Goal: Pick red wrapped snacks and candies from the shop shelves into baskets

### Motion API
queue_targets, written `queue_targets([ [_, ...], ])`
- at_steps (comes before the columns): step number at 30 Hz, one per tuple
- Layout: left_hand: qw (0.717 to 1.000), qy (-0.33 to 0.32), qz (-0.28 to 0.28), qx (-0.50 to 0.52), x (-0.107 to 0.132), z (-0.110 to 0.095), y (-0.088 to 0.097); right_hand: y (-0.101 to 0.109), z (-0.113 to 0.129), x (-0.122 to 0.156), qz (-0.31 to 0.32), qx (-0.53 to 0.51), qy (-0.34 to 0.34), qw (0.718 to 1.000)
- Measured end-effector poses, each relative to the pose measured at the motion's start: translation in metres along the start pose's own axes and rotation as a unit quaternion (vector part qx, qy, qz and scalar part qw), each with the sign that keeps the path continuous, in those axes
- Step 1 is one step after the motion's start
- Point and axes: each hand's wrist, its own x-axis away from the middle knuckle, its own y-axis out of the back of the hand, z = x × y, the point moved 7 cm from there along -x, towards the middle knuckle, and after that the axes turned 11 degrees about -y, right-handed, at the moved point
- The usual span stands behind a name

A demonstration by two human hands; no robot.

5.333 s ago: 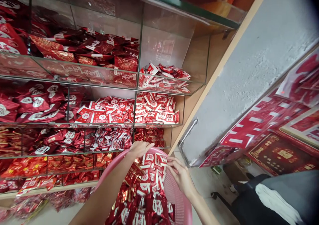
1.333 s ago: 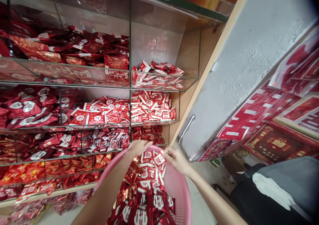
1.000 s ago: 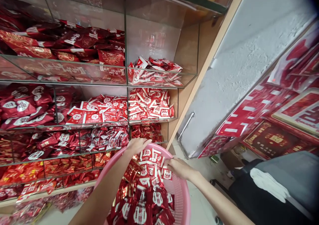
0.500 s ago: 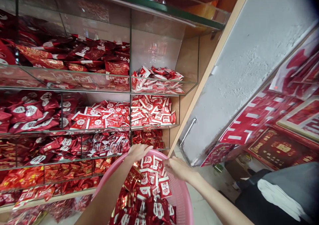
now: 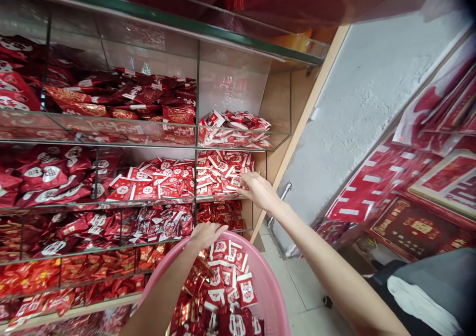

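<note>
Already, the near round pink plastic basket holds small red-and-white packets; more fill the far glass-fronted compartment. The right hand curls there, the left hand over the basket; I cannot tell whether either grips.

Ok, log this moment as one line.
left hand: on pink basket rim; right hand: at shelved red-and-white packets; inside: more packets

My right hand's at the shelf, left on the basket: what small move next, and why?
Probably pinch one red-and-white packet with the right hand: its fingertips are right at that compartment, similar packets lie in the pink basket, and the left hand is at its rim.
</note>
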Motion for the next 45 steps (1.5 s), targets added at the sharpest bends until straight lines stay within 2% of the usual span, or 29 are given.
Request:
queue_targets([
  [5, 1.0, -0.006, -0.003, -0.005, 0.0, 0.0, -0.001, -0.01, 0.011, -0.013, 0.042, 0.095, 0.055, 0.993],
  [9, 1.0, -0.006, -0.01, -0.006, 0.0, 0.001, 0.0, -0.009, 0.022, -0.011, 0.046, 0.17, 0.104, 0.979],
  [13, 1.0, 0.0, -0.011, -0.001, 0.001, 0.002, -0.001, 0.0, 0.02, -0.007, 0.015, 0.169, 0.099, 0.981],
  [16, 1.0, 0.003, -0.012, 0.002, 0.001, 0.002, -0.001, 0.014, 0.01, -0.003, -0.035, 0.085, 0.071, 0.993],
  [20, 1.0, 0.003, -0.011, 0.004, 0.001, 0.001, 0.0, 0.033, -0.014, 0.002, -0.084, -0.119, 0.013, 0.989],
  [23, 1.0, 0.003, -0.007, 0.004, 0.001, 0.001, 0.001, 0.036, -0.033, 0.007, -0.08, -0.29, -0.064, 0.951],
  [25, 1.0, 0.004, -0.007, 0.003, 0.001, 0.001, 0.001, 0.033, -0.041, 0.014, -0.065, -0.405, -0.118, 0.904],
  [28, 1.0, 0.003, -0.005, 0.001, 0.001, 0.001, 0.001, 0.017, -0.045, 0.03, -0.012, -0.536, -0.187, 0.823],
  [29, 1.0, 0.003, -0.003, -0.001, 0.001, 0.001, 0.0, 0.007, -0.044, 0.037, 0.021, -0.559, -0.204, 0.804],
  [31, 1.0, 0.002, 0.003, -0.002, 0.0, 0.001, -0.001, -0.019, -0.039, 0.055, 0.108, -0.57, -0.225, 0.783],
  [34, 1.0, 0.006, 0.011, 0.001, -0.002, 0.002, -0.003, -0.064, -0.034, 0.087, 0.237, -0.538, -0.233, 0.775],
  [38, 1.0, 0.009, 0.012, 0.007, -0.004, 0.004, -0.006, -0.114, -0.035, 0.129, 0.339, -0.483, -0.23, 0.774],
  [41, 1.0, 0.007, 0.011, 0.006, -0.004, 0.004, -0.007, -0.135, -0.036, 0.153, 0.418, -0.431, -0.218, 0.77],
  [45, 1.0, 0.009, 0.015, 0.008, -0.004, 0.004, -0.007, -0.144, -0.034, 0.17, 0.509, -0.361, -0.186, 0.759],
])
